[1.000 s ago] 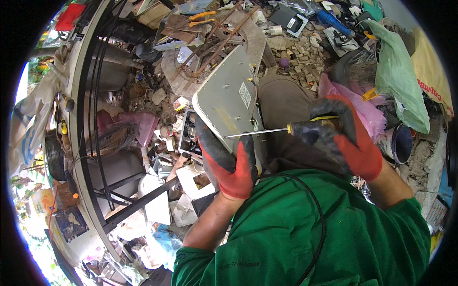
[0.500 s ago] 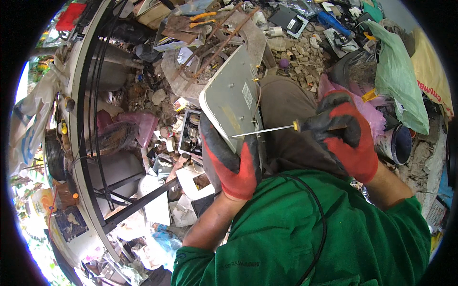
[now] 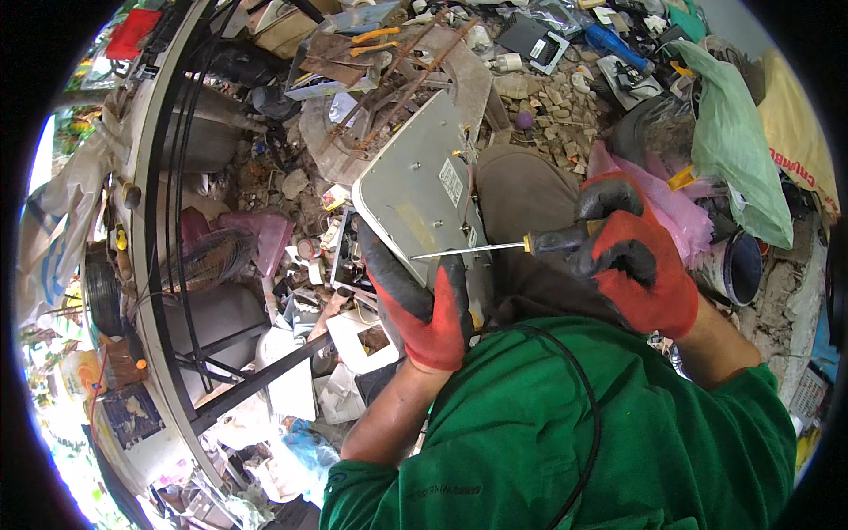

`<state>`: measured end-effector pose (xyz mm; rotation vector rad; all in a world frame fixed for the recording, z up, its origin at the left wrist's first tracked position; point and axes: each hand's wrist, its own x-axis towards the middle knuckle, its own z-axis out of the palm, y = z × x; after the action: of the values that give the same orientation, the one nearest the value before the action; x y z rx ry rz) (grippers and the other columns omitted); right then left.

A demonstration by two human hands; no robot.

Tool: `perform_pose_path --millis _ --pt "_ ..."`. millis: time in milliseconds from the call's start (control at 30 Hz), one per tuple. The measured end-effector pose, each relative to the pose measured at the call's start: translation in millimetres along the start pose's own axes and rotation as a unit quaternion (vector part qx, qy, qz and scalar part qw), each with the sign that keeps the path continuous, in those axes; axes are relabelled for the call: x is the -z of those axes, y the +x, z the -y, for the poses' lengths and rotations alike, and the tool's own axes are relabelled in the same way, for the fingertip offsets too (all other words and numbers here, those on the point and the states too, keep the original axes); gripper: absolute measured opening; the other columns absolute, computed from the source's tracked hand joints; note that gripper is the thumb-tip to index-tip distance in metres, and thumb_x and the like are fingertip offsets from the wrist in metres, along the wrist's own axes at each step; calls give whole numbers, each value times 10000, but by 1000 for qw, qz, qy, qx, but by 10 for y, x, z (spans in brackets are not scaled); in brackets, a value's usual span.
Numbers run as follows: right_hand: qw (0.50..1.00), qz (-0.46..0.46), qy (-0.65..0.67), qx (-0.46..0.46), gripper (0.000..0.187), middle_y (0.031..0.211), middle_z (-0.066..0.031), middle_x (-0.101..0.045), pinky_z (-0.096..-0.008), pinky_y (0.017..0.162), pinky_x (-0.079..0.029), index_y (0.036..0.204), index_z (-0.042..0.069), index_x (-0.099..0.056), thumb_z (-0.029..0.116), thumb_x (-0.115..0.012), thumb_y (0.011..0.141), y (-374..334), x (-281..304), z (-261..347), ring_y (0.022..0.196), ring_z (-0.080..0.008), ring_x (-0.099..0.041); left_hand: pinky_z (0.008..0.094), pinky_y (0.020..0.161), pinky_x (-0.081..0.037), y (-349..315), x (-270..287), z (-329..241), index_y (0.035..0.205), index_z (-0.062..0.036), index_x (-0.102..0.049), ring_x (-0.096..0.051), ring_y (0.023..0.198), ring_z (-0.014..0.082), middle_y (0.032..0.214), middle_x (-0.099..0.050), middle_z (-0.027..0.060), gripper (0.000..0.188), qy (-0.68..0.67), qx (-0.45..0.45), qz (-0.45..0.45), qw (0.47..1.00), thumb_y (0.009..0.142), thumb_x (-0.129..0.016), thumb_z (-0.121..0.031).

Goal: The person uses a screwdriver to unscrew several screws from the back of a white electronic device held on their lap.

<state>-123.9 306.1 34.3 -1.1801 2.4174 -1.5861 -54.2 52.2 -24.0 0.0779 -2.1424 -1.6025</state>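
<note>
At the centre of the frame, a flat grey panel with rounded corners and a pale rim (image 3: 402, 190) stands tilted, a white printed label (image 3: 450, 182) on its face. The left hand (image 3: 420, 309), in a red and black glove, holds the panel's lower edge, its grip closed with the thumb in front. Right of centre, the right hand (image 3: 638, 265), in a matching glove, has its grip closed around a screwdriver with a black handle, yellow collar and long metal shaft (image 3: 528, 244). The shaft points left across the left thumb, its tip at the panel's lower edge; whether they touch, I cannot tell. 1 translucent green plastic bag (image 3: 740, 146) hangs at upper right, near a pink plastic sheet (image 3: 664, 212). 1 purple ball (image 3: 524, 120) lies among stone rubble (image 3: 552, 106) at upper centre.
</note>
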Motion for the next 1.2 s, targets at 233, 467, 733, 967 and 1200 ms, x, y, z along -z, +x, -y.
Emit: perform_pose_path --millis 233,467,733,967,1200 --pt "981 24 24 -192 468 1194 -221 -556 -395 903 -467 1266 49 -541 17 -547 799 62 105 200 1038 -355 -581 447 1188 -230 -48 56 69 1551 70 -141 -297 1451 355 1564 -271 247 837 59 7 3 998 885 -620 -95" --pt "996 32 -55 70 471 1147 -221 -559 -398 928 -456 1274 50 -537 31 -562 804 195 179 6 1073 -331 -548 443 1181 -242 -11 -26 20 1548 75 -145 -317 1435 354 1541 -298 249 872 25 6 -7 1000 864 -653 -110" --pt "990 25 30 -137 511 1073 -159 -592 -380 922 -453 1313 55 -517 41 -592 808 179 72 156 1074 -277 -546 436 1182 -244 2 56 16 1558 58 -138 -315 1440 341 1559 -283 235 871 37 30 -18 999 870 -646 -104" --pt "996 32 -39 68 456 1060 -160 -597 -363 923 -465 1295 25 -523 41 -565 840 277 114 -26 1044 -282 -574 436 1187 -233 -9 41 60 1563 51 -136 -290 1457 337 1570 -269 231 875 32 17 -24 999 866 -646 -94" --pt "977 14 113 -183 433 1184 -170 -581 -399 972 -457 1284 17 -540 59 -565 854 393 181 32 1120 -329 -565 415 1196 -221 -15 8 -62 1568 28 -147 -288 1453 295 1582 -268 187 842 -100 56 -21 993 874 -618 -41"
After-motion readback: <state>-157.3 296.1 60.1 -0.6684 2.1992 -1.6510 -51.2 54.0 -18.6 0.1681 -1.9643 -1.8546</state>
